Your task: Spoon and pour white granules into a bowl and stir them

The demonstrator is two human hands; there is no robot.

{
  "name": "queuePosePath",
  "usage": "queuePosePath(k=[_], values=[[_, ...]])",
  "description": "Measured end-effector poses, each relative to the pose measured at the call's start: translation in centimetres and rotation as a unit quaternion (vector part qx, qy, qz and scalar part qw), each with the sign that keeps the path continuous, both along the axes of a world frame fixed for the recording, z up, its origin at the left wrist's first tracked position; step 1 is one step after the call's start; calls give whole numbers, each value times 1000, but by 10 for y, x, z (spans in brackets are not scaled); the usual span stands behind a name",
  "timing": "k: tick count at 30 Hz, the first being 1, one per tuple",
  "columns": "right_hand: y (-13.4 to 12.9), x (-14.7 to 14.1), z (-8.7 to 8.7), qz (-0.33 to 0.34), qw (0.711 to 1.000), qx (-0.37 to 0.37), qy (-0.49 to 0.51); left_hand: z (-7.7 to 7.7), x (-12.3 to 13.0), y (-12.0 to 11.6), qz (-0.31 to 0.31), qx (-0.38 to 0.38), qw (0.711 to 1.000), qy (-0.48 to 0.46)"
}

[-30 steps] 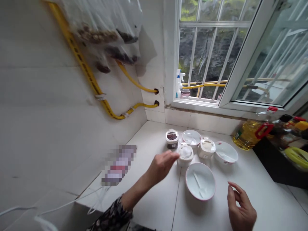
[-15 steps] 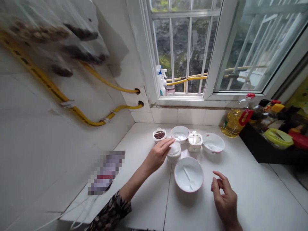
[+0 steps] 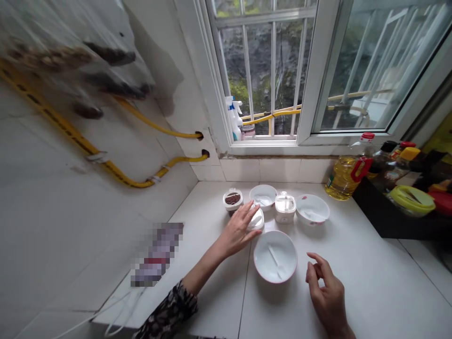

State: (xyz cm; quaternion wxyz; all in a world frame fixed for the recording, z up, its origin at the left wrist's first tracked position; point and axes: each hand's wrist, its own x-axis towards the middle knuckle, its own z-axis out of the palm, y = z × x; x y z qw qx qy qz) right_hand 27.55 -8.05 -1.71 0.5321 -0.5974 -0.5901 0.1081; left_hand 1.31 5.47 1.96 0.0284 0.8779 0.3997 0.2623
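Fingers that were held close together half a second ago have now fanned out: my left grip [image 3: 237, 233] has spread over the middle tub [image 3: 257, 221], with the thumb dropped away in front of it. That grip is open; I cannot tell whether the fingertips touch the tub or only hang over it. The middle tub stands on the desk [image 3: 219, 301], partly hidden by my fingers, just behind and left of the front bowl [image 3: 287, 256]. A white spoon [image 3: 274, 256] lies slanted in that bowl.

My right grip [image 3: 328, 292] has barely shifted. It is half curled, a small gap between thumb and forefinger, with nothing in it, to the right of the front bowl and apart from it.

Just past my left fingers is a tub of something dark [image 3: 233, 200]. Next to it, farther back, is the back bowl [image 3: 271, 197], then the right tub [image 3: 285, 211], and beside that the right bowl [image 3: 319, 209]. An oil bottle [image 3: 341, 179] with a red handle stands near the wall, next to a black rack [image 3: 370, 207].
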Motion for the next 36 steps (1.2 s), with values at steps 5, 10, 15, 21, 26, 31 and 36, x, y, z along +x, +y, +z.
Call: queuePosePath(k=[5, 10, 15, 21, 26, 31, 36], values=[[1, 3, 0, 8, 999, -2, -33, -3, 0, 3, -12, -34, 999, 40], [2, -1, 2, 24, 999, -3, -24, -2, -2, 3, -20, -35, 998, 45], [-4, 3, 4, 58, 990, -89, 92, -9, -3, 5, -11, -4, 1000, 18], [14, 68, 19, 114, 963, -157, 187, -13, -7, 4, 3, -37, 999, -31], [83, 119, 36, 47, 947, -224, 225, -16, -9, 0, 8, -105, 989, -106], [140, 118, 42, 13, 907, -328, 263, -26, -9, 0, 24, -110, 983, -146], [153, 109, 50, 47, 891, -362, 271, -32, -11, 0, 43, -136, 969, -204]])
